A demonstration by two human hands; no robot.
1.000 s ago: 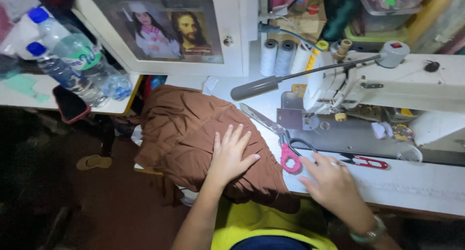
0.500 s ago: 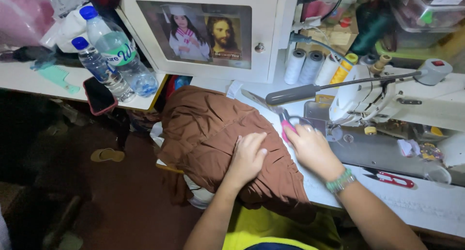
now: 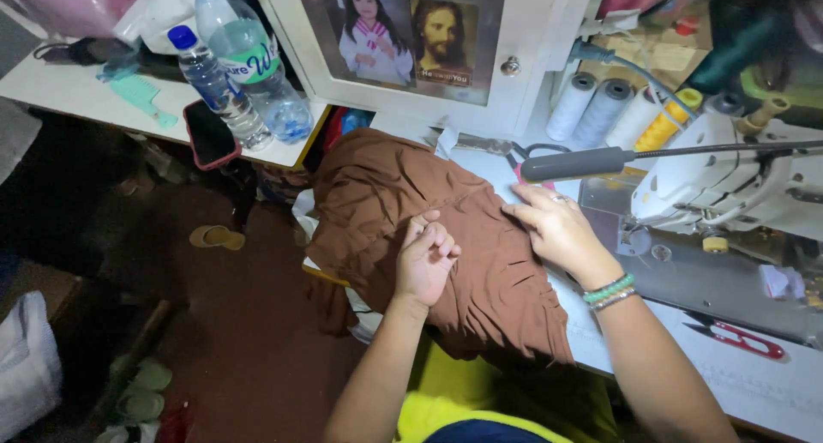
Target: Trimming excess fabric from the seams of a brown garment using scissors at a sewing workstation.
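So, status at this frame:

L hand: left hand (image 3: 426, 259) curled, fingers pinching a fold of the brown garment (image 3: 403, 211); grip narrow, cloth bunched under the knuckles.
R hand: right hand (image 3: 557, 229) flat on the cloth's right edge, fingers spread, nothing clasped; looks like it's pressing/smoothing, but the fingertips are partly hidden so not sure.
Garment pos: heaped on the left end of the white sewing table (image 3: 771, 383), part hanging off the front edge; not under the needle.
Machine: sewing machine (image 3: 729, 181) just right of the R hand, its bed bare, apart from the cloth.
Tools: scissors (image 3: 514, 156) behind the garment, red snips (image 3: 741, 338) on the table to the right; both untouched.
Progress: early, I'd say. Cloth is gathered and being arranged; feeding to the machine and any stitching or trimming not yet begun.
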